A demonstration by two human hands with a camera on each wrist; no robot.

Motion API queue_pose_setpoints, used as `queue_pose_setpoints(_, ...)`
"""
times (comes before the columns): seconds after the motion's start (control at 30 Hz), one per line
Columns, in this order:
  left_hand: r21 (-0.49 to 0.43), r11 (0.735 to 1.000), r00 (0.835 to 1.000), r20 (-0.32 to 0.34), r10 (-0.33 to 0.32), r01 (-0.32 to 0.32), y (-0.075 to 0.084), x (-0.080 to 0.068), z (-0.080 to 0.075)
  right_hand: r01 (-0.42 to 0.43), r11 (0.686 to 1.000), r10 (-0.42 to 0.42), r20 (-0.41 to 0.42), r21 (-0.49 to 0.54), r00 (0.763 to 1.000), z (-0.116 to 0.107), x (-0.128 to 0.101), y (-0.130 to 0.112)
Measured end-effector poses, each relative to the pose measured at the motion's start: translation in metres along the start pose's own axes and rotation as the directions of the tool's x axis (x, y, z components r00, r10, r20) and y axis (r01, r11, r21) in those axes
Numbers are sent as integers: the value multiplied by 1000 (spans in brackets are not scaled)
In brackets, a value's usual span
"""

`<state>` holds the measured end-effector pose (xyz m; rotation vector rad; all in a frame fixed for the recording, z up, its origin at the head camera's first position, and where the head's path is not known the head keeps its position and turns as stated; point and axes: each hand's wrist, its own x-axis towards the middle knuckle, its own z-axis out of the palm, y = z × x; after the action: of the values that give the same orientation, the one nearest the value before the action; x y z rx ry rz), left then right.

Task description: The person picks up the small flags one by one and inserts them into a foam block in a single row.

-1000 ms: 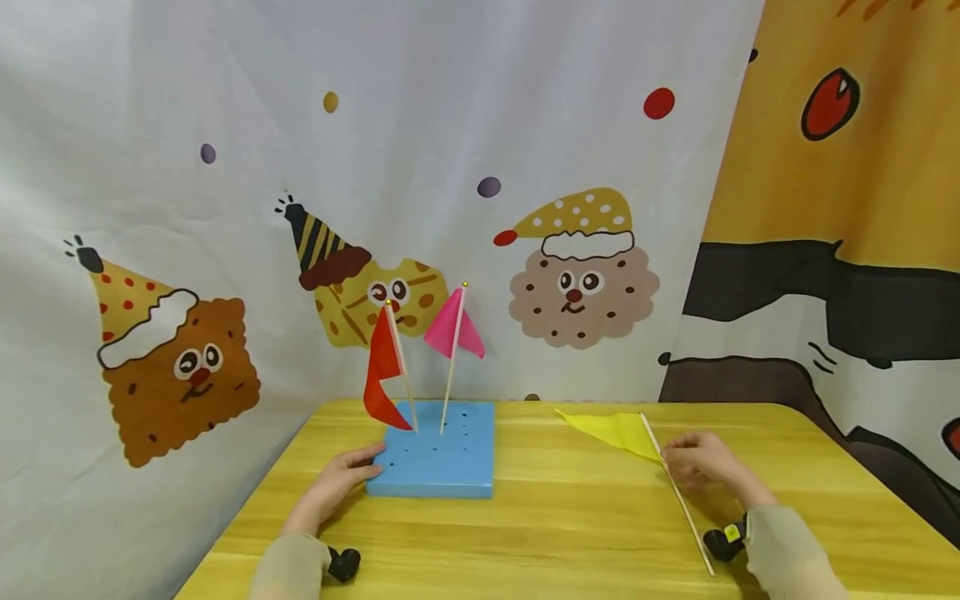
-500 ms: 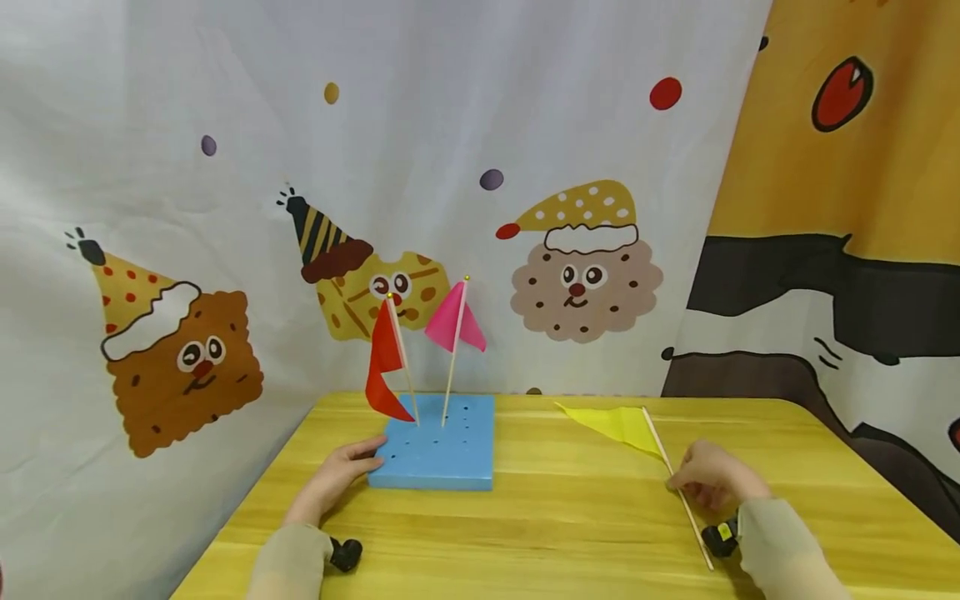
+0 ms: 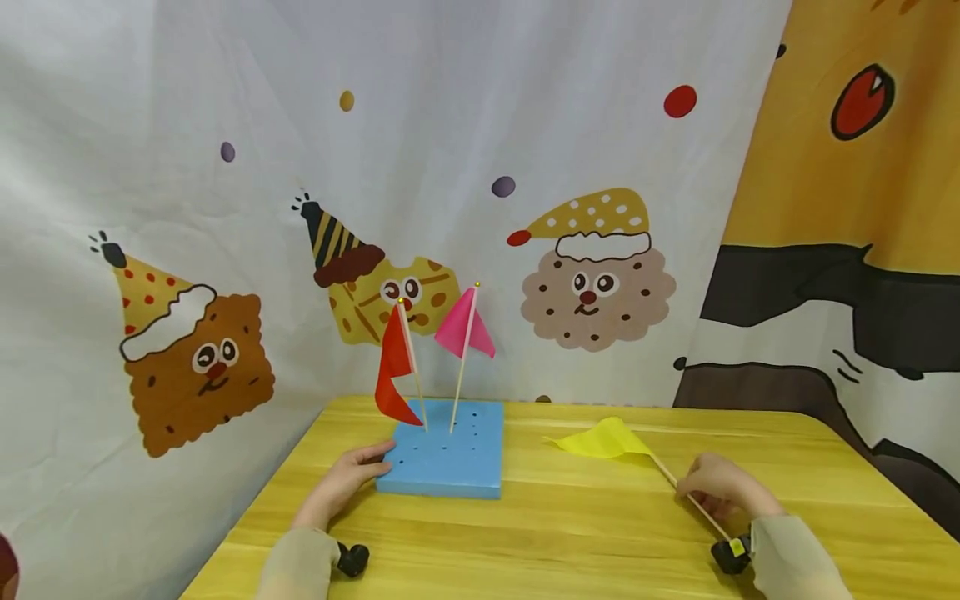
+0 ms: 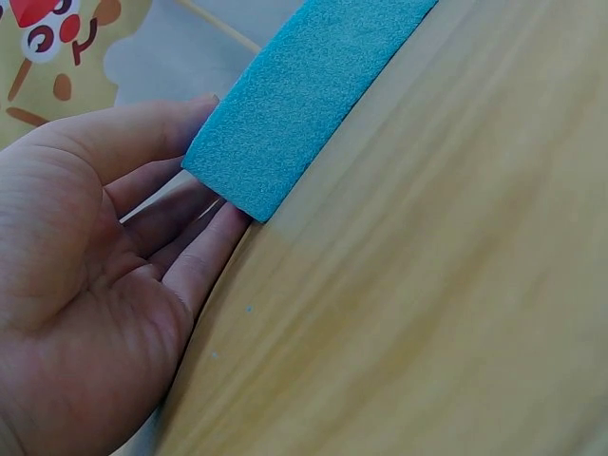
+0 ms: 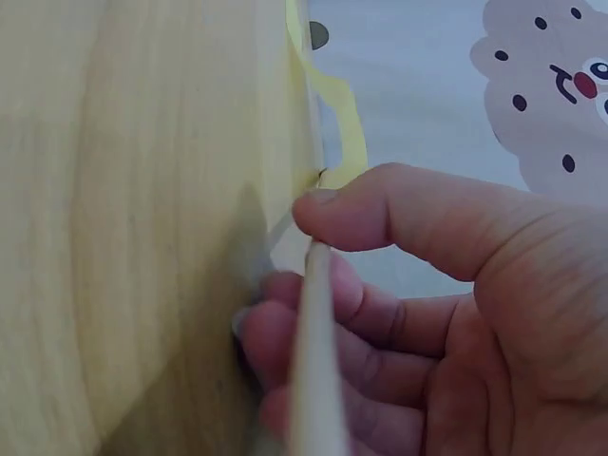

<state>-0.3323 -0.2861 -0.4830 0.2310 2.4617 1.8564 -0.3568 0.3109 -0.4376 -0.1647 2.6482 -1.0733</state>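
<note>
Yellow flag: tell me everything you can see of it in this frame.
The yellow flag is a thin yellow pennant, apparently paper or film, on a slim pale wooden stick. The right hand pinches the stick between thumb and fingers. The flag end is raised off the table and points left toward the blue foam block; the stick slants down toward the wrist. Whether its lower end touches the table cannot be told.

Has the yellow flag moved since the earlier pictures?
Yes. The yellow paper flag on a wooden stick has risen off the yellow wooden table; its pennant end now tilts upward, pinched by the right hand, judged against the blue foam block.
</note>
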Motion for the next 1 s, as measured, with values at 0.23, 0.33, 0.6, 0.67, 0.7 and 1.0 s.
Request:
queue_pose_setpoints(0.23, 0, 1000, 1000, -5, 0, 0, 4, 4, 1, 79, 986, -87, 53, 146, 995, -3, 4, 5)
queue_pose_setpoints(0.33, 0, 1000, 1000, -4, 0, 0, 5, 4, 1, 67, 981, -76, 46, 184, 996, -1, 7, 5)
queue_pose_setpoints(0.6, -19, 1000, 1000, 1, 0, 0, 2, 0, 2, 25, 970, -36, 41, 240, 999, 6, 7, 3)
queue_pose_setpoints(0.67, -17, 1000, 1000, 0, -4, 4, 2, 0, 2, 38, 967, -54, 56, 252, 997, 7, 7, 3)
queue_pose_setpoints(0.7, -15, 1000, 1000, -1, -6, 6, 2, 0, 2, 47, 966, -66, 66, 256, 996, 7, 7, 4)
queue_pose_setpoints(1.0, -12, 1000, 999, -28, -26, 25, 4, 0, 3, 72, 964, -100, 97, 255, 990, 10, 10, 1)
